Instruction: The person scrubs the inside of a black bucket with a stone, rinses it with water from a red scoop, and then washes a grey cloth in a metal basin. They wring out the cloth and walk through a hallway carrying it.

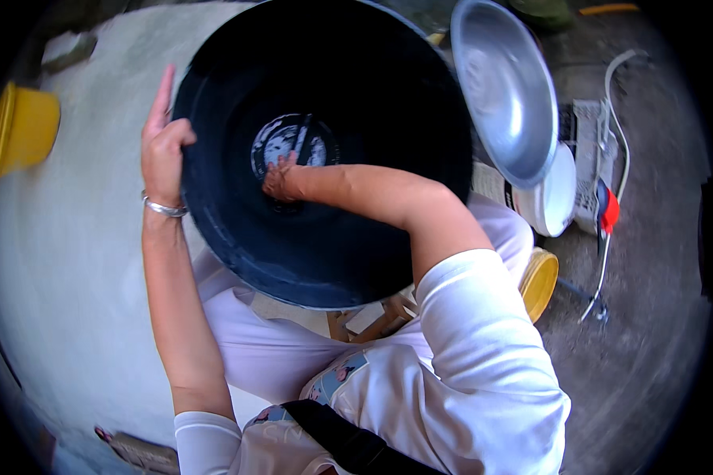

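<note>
L hand (pixel 165 150) holds blk tub (pixel 333 265) by L rim; R hand (pixel 280 179) low inside, can't tell grip.

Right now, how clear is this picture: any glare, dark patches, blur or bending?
Head view: bright glare on the metal basin; deep shadow inside the black tub, with whitish patches showing at its bottom. Head view: the right hand looks a little soft. Head view: corners go black, and the fisheye lens bends straight edges toward the rim.
</note>
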The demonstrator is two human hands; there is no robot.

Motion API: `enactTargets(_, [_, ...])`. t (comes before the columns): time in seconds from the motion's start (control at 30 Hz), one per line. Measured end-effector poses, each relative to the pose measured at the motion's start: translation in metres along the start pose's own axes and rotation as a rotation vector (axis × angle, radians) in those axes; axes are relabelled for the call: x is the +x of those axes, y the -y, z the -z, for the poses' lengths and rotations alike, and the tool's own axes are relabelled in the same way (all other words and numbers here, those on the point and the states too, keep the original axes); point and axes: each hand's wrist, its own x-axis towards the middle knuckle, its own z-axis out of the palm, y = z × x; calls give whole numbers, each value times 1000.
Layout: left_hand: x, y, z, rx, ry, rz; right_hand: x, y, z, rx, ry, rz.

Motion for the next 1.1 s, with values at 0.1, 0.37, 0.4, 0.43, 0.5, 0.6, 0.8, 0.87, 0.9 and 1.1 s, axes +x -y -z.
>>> enactTargets(0.1, [2,5,-4,-27,-7,-35,-109,-11,76,274,-249,119])
enactTargets(0.37, [14,34,17,-54,85,-38,-417,-16,87,786,-1459,-178])
enactTargets(0.4, [15,36,18,-64,103,-20,-447,-29,59,468,-1786,-265])
enactTargets(0.43, [14,27,14,-54,101,-26,-481,-39,31,480,-1879,-511])
enactTargets(0.5, [10,19,12,-30,83,-29,-525,-41,-39,843,-2095,-850])
enactTargets(0.6, [9,15,5,2,110,-36,-576,-14,-195,1135,-2081,-1356])
enactTargets(0.8, [12,29,19,8,133,-69,-578,65,-371,747,-1226,-2026])
enactTargets(0.87, [3,13,8,-83,121,-15,-579,69,-363,691,-1096,-2098])
enactTargets(0.9, [7,20,14,-54,131,-41,-584,63,-361,706,-1086,-2111])
enactTargets(1.1, [24,38,30,33,146,-103,-626,22,-379,615,-1242,-2129])
